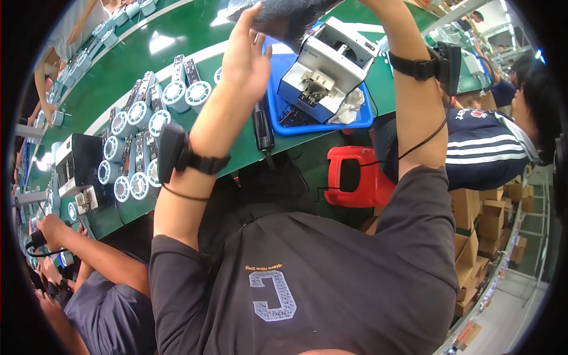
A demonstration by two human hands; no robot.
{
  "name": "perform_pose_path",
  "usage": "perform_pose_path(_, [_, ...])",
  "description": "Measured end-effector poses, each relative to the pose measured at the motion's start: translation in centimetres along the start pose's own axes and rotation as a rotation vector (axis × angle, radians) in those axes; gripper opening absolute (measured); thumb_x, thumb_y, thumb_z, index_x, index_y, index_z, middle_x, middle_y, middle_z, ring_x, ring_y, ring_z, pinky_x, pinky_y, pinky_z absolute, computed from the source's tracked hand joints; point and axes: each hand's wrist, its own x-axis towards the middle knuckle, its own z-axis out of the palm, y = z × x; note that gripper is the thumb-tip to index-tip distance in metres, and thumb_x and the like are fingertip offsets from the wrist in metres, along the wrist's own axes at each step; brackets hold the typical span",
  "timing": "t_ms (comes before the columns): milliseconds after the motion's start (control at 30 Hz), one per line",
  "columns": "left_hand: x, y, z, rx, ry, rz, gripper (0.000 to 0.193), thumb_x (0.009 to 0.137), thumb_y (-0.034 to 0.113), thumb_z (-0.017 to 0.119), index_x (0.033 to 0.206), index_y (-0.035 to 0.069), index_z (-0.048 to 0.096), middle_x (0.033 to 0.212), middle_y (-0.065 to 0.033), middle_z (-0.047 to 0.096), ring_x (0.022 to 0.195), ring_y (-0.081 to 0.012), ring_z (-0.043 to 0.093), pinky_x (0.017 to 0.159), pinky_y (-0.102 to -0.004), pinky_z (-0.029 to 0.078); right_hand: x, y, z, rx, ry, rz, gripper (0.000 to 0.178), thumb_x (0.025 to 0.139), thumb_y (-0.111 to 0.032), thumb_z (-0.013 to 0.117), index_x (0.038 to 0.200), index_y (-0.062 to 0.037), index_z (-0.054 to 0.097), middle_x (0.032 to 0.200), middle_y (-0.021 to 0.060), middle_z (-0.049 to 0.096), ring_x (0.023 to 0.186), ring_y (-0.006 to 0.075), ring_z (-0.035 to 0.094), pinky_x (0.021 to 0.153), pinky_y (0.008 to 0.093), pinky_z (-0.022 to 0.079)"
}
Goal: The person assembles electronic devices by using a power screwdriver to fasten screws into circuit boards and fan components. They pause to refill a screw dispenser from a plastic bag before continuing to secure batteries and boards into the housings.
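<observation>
My left hand (247,65) is raised over the green bench, its fingers stretched out and apart. It overlaps the edge of a dark, shiny, bag-like bundle (290,21), which the top of the picture cuts off; whether they touch is unclear. My right forearm (417,89) reaches up past the top edge, so that hand is out of sight. Below the bundle, a white-and-blue machine with a metal front fitting, apparently a screw feeder (331,68), stands in a blue tray (319,127). Small black screws (296,116) lie in the tray beside crumpled white paper (350,107).
Left of the tray is a black stick-shaped tool (262,129). Several pale blue round-ended units (139,112) with dark strips stand in rows, near another black-and-white machine (77,165). A red stool (358,177) is below the bench. Co-workers sit at both sides (485,142).
</observation>
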Motion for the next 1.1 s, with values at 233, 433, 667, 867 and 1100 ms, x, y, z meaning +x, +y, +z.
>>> perform_pose_path(233, [-9.3,0.2,-2.1,0.275,-0.050,0.154,0.060,0.099,0.029,0.068,0.148,0.004,0.043,0.143,-0.0153,0.060,0.128,-0.0238,0.060,0.119,-0.0394,0.034,1.2,3.5,1.6,0.217,-0.031,0.083,0.029,0.098,-0.015,0.070,0.079,0.0057,0.076,0.069,0.0069,0.073,0.066,0.0118,0.067,0.065,0.0281,0.053])
perform_pose_path(433, [-14.8,0.3,-10.1,0.977,-0.514,0.404,0.014,0.094,0.004,0.073,0.107,0.001,0.071,0.096,-0.0072,0.074,0.087,-0.0143,0.071,0.075,-0.0289,0.054,3.3,8.2,0.6,0.325,-0.151,0.043,0.027,0.098,-0.015,0.070,0.084,0.0069,0.077,0.074,0.0061,0.074,0.071,0.0131,0.069,0.069,0.0291,0.055])
perform_pose_path(667, [-16.1,2.2,-15.1,1.114,-0.516,0.220,0.007,0.091,0.002,0.075,0.097,0.002,0.073,0.074,-0.0014,0.064,0.063,-0.0073,0.056,0.059,-0.0260,0.044,4.4,12.0,-2.5,0.210,-0.224,0.137,0.021,0.097,-0.013,0.072,0.097,0.0074,0.078,0.082,0.0084,0.077,0.079,0.0144,0.071,0.076,0.0292,0.056])
perform_pose_path(867, [-14.9,3.1,-16.4,1.059,-0.520,0.043,0.005,0.089,0.002,0.076,0.091,0.001,0.072,0.067,0.0001,0.056,0.058,-0.0057,0.047,0.054,-0.0247,0.036,4.2,14.7,-1.7,0.052,-0.456,0.132,0.020,0.096,-0.014,0.072,0.100,0.0044,0.078,0.086,0.0069,0.078,0.081,0.0130,0.071,0.077,0.0301,0.056])
perform_pose_path(1100, [-14.7,3.7,-16.0,1.039,-0.508,-0.015,0.006,0.088,0.002,0.077,0.089,0.001,0.071,0.066,0.0005,0.054,0.056,-0.0054,0.043,0.053,-0.0251,0.033,0.7,18.3,4.5,0.159,-0.763,0.263,0.029,0.100,-0.025,0.072,0.106,0.0029,0.075,0.089,0.0034,0.075,0.083,0.0072,0.067,0.076,0.0238,0.052])
